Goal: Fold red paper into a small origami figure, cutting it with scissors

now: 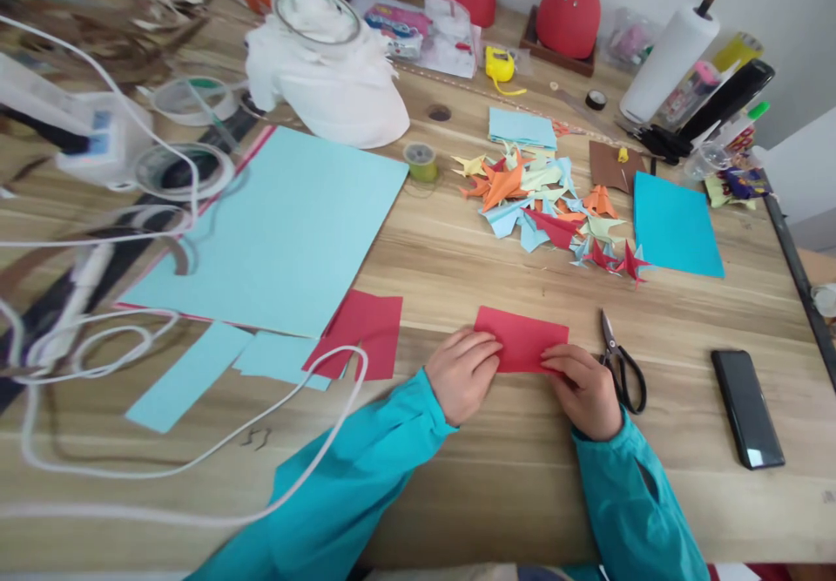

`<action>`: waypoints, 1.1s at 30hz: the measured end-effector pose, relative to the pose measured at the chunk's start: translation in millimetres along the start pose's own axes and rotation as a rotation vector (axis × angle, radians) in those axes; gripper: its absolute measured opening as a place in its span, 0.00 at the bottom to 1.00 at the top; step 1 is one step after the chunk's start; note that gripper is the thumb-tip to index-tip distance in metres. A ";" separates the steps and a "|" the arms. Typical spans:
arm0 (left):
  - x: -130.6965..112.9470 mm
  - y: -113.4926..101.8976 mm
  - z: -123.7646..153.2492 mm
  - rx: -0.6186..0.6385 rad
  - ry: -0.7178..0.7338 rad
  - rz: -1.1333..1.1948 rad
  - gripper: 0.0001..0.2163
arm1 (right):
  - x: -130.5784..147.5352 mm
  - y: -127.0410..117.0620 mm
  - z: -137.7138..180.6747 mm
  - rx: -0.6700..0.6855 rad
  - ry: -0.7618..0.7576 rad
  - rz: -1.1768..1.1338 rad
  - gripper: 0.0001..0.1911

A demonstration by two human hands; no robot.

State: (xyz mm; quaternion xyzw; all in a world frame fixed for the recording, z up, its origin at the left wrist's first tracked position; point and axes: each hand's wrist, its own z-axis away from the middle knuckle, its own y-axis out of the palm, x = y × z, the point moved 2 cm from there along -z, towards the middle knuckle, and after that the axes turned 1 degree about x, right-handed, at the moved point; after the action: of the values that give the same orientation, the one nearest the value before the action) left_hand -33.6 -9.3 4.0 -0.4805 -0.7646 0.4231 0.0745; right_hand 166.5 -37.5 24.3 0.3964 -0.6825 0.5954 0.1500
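A red piece of paper (521, 337) lies on the wooden table in front of me, its long side running left to right. My left hand (462, 374) is closed at its left edge, fingertips resting on the paper. At the right edge, my right hand (583, 386) grips the paper between thumb and fingers. Black-handled scissors (622, 365) lie just right of my right hand, blades pointing away. Beyond the paper spreads a pile of folded paper cranes (522, 193) in orange, red, pale blue and pale yellow.
Large light-blue sheets (280, 224) lie at left, beside red scraps (366, 333) and a blue strip (189, 378). A white cable (274, 485) loops near my left sleeve. At right are a phone (748, 408) and blue square paper (677, 226). A thread spool (421, 163) stands mid-table.
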 end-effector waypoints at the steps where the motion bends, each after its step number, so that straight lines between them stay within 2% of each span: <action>1: 2.1 0.3 0.6 0.000 -0.016 0.025 0.08 | -1.0 -0.7 -0.3 -0.014 -0.001 0.003 0.10; 4: 5.8 -0.4 1.7 0.024 -0.070 0.096 0.07 | -2.4 -1.5 -0.8 -0.051 -0.001 0.032 0.07; 9: 8.0 -7.4 0.5 0.074 -0.146 0.157 0.06 | -2.3 -3.1 -1.5 -0.031 0.016 0.015 0.08; 12: 7.6 -14.2 -3.7 0.041 -0.144 0.199 0.06 | -6.1 -5.5 -2.3 -0.037 0.046 -0.006 0.07; 15: 2.5 -18.1 -7.9 0.041 -0.099 0.236 0.06 | -7.7 -6.9 -2.0 -0.034 0.007 0.109 0.12; 18: -5.3 -16.6 -8.9 0.088 -0.063 0.167 0.07 | 2.7 -4.8 0.7 -0.001 -0.054 0.345 0.18; 21: -10.0 -13.3 -7.6 0.140 -0.067 0.136 0.07 | 23.0 -0.4 6.6 0.071 -0.083 0.464 0.20; 24: -10.1 -12.6 -7.2 0.172 -0.095 0.138 0.07 | 36.1 -3.6 13.8 0.014 0.041 0.443 0.20; 29: -7.3 -15.3 -9.5 0.189 -0.108 0.159 0.08 | 34.2 -11.1 15.6 0.114 0.000 0.402 0.16; 33: -5.0 -16.2 -8.3 0.171 -0.130 0.221 0.09 | 29.5 -2.0 9.0 0.245 -0.111 0.442 0.13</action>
State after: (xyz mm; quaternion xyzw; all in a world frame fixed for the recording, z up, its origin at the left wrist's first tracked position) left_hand -37.5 -11.5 22.4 -0.5251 -0.6715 0.5225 0.0184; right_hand 151.5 -56.4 43.4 0.2848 -0.6826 0.6693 -0.0706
